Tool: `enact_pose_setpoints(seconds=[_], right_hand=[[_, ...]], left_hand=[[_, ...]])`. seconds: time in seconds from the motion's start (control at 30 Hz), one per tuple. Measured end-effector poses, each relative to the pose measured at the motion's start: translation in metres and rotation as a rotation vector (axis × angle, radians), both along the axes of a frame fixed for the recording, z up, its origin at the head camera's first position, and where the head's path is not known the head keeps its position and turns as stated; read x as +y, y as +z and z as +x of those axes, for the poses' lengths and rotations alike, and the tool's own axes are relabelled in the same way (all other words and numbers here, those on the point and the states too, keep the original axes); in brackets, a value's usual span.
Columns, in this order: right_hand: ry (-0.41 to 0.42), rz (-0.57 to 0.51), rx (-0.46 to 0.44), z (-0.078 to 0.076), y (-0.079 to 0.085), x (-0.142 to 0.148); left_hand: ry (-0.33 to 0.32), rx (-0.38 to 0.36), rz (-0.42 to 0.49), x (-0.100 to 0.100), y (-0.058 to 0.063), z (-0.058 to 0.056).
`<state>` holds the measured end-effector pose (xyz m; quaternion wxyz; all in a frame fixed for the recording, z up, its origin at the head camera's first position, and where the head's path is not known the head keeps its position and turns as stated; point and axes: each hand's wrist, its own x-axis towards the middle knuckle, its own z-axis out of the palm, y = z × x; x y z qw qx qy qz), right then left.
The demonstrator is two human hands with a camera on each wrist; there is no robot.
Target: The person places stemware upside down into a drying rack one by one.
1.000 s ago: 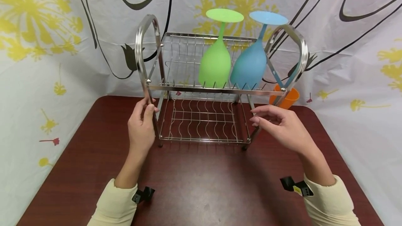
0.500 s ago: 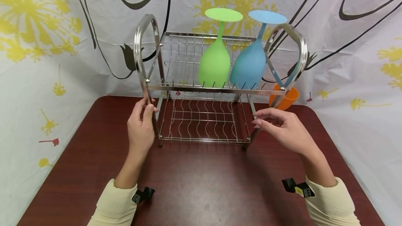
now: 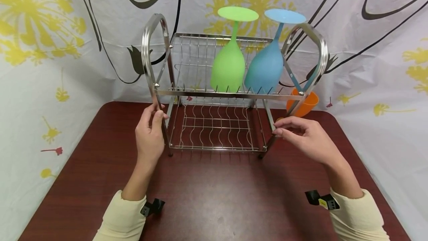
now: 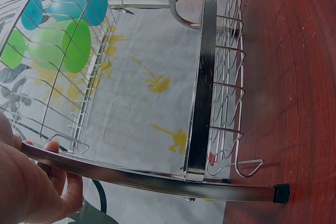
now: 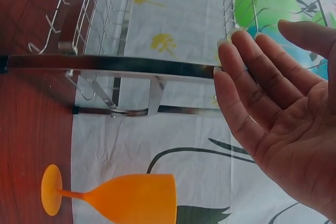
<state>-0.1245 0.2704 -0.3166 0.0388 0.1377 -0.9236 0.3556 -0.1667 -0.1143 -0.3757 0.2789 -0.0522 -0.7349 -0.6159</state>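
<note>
A two-tier metal dish rack (image 3: 214, 94) stands on the table. My left hand (image 3: 149, 131) holds its left front leg, with fingers and thumb around the metal in the left wrist view. Beside the right front leg is my right hand (image 3: 305, 140). Its fingers are loosely bent and the fingertips meet the leg (image 5: 157, 65) in the right wrist view, without wrapping it. Upside down on the upper tier are a green goblet (image 3: 229, 66) and a blue goblet (image 3: 265, 66). The lower tier (image 3: 217, 127) holds nothing.
An orange goblet (image 5: 136, 195) stands upright on the table behind the rack's right side, partly hidden in the head view. The dark red table (image 3: 214, 196) runs back to a flower-patterned sheet (image 3: 67, 84). Black cameras sit on both wrists.
My right hand has shifted slightly right and down, its fingertips coming to the right leg. The left hand keeps its place on the left leg. The goblets stay put.
</note>
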Motion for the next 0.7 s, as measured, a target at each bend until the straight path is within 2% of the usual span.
enact_pose_setpoints(seconds=[0.3,0.47,0.7], right_hand=[[0.014,-0.019,-0.002,-0.003,-0.002,0.013],[-0.053,0.026,0.001,-0.005,-0.005,0.023],[-0.150,0.026,0.001,-0.011,-0.013,0.031]], left_hand=[[0.007,0.003,0.007,0.001,0.001,-0.001],[0.014,0.005,0.014,0.001,0.001,-0.001],[0.012,0.015,0.014,0.002,0.002,-0.001]])
